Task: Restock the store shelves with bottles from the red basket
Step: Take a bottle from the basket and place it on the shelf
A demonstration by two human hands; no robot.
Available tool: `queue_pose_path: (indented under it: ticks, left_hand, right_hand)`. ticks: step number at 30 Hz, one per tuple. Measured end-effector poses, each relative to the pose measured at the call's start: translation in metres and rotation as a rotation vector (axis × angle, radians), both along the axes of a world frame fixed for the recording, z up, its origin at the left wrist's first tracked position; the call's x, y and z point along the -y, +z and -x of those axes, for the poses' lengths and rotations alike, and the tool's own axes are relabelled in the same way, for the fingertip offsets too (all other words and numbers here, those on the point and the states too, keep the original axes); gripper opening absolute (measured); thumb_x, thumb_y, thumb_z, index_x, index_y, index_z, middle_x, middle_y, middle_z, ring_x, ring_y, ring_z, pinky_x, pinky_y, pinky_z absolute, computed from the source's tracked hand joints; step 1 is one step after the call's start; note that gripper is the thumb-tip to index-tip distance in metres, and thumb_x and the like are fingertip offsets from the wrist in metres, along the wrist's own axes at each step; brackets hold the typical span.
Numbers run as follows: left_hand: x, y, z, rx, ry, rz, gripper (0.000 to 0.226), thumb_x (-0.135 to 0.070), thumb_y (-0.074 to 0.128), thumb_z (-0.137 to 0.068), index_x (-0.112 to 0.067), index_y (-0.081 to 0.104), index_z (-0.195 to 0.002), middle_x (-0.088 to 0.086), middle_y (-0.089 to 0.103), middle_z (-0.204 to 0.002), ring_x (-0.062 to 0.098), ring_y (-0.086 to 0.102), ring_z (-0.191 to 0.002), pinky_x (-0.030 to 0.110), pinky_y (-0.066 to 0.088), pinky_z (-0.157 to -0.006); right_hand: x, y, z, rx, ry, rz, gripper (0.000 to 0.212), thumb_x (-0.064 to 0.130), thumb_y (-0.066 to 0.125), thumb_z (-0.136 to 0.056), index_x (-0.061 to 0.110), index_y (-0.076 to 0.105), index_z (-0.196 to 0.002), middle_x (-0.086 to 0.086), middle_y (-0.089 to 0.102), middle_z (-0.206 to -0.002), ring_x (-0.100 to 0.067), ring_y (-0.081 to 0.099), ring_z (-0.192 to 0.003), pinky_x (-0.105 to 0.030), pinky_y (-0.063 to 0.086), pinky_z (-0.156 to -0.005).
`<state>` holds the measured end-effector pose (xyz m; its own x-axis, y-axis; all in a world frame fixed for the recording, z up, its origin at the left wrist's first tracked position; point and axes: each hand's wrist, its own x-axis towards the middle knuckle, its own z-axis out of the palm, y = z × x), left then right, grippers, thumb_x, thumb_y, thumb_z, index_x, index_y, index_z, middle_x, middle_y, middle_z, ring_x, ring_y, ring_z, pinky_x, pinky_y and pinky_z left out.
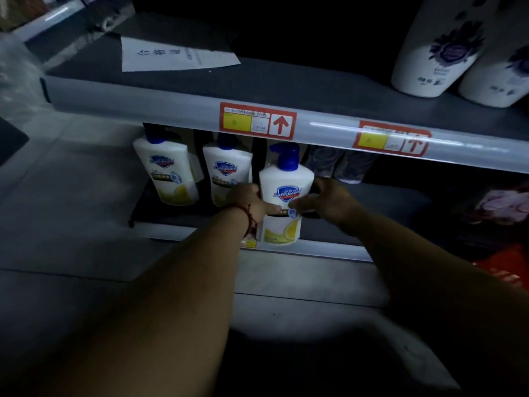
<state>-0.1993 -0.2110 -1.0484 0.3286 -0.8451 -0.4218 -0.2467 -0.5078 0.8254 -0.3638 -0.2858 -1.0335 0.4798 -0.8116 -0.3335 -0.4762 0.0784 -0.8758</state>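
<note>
Left hand [249, 200] and right hand [329, 200] clasp the pump bottle [286, 196] on its sides; likely heavy, smooth plastic, best gripped mid-body.

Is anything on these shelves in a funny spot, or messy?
Yes: a loose white sheet of paper lies crooked on the upper grey shelf, where bottles belong. Below, the white pump bottle with a blue cap, held between left hand and right hand, sits forward of the two matching bottles. Nothing looks spilled.
</note>
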Motion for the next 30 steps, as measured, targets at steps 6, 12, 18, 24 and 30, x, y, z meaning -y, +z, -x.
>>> queue_pose_path:
  ticks: [6, 12, 18, 24, 30]
  left_hand:
    - [0.030, -0.010, 0.002, -0.097, 0.115, 0.109, 0.049, -0.009, 0.083, -0.073, -0.013, 0.065, -0.118, 0.009, 0.070, -0.118, 0.028, 0.066, -0.107, 0.053, 0.054, -0.093]
    - [0.028, -0.020, 0.009, -0.083, 0.092, 0.139, 0.060, -0.001, 0.070, -0.085, -0.013, 0.050, -0.140, 0.010, 0.059, -0.136, 0.028, 0.055, -0.125, 0.052, 0.046, -0.104]
    - [0.027, -0.026, 0.000, -0.096, 0.026, 0.021, 0.076, 0.007, 0.069, -0.081, -0.011, 0.038, -0.148, 0.009, 0.049, -0.147, 0.027, 0.048, -0.133, 0.049, 0.044, -0.107]
    - [0.029, -0.030, -0.004, -0.183, 0.098, -0.009, 0.068, 0.008, 0.064, -0.084, -0.018, 0.046, -0.144, 0.002, 0.052, -0.145, 0.027, 0.049, -0.131, 0.051, 0.048, -0.101]
    - [0.025, -0.026, -0.011, -0.191, 0.150, 0.006, 0.060, 0.008, 0.064, -0.085, -0.017, 0.053, -0.138, 0.002, 0.053, -0.143, 0.029, 0.049, -0.130, 0.052, 0.052, -0.095]
  right_hand:
    - [0.022, 0.000, -0.004, -0.008, -0.087, 0.153, 0.052, 0.005, 0.079, -0.076, 0.011, 0.060, -0.124, -0.007, 0.068, -0.118, -0.021, 0.066, -0.103, -0.041, 0.056, -0.092]
    - [0.020, -0.042, -0.008, 0.044, -0.249, 0.181, 0.053, 0.017, 0.080, -0.078, 0.022, 0.058, -0.126, -0.004, 0.067, -0.124, -0.022, 0.063, -0.111, -0.039, 0.054, -0.092]
    - [0.014, -0.069, -0.016, -0.011, -0.281, 0.102, 0.048, 0.015, 0.081, -0.076, 0.020, 0.063, -0.120, 0.003, 0.071, -0.115, -0.015, 0.066, -0.103, -0.038, 0.056, -0.091]
    - [0.013, -0.073, -0.025, -0.059, -0.317, 0.139, 0.048, 0.010, 0.080, -0.075, 0.018, 0.063, -0.119, 0.002, 0.070, -0.113, -0.018, 0.065, -0.107, -0.037, 0.053, -0.096]
    - [0.017, -0.064, -0.030, -0.106, -0.232, 0.118, 0.054, 0.011, 0.081, -0.073, 0.015, 0.062, -0.124, -0.002, 0.068, -0.120, -0.019, 0.063, -0.107, -0.031, 0.052, -0.088]
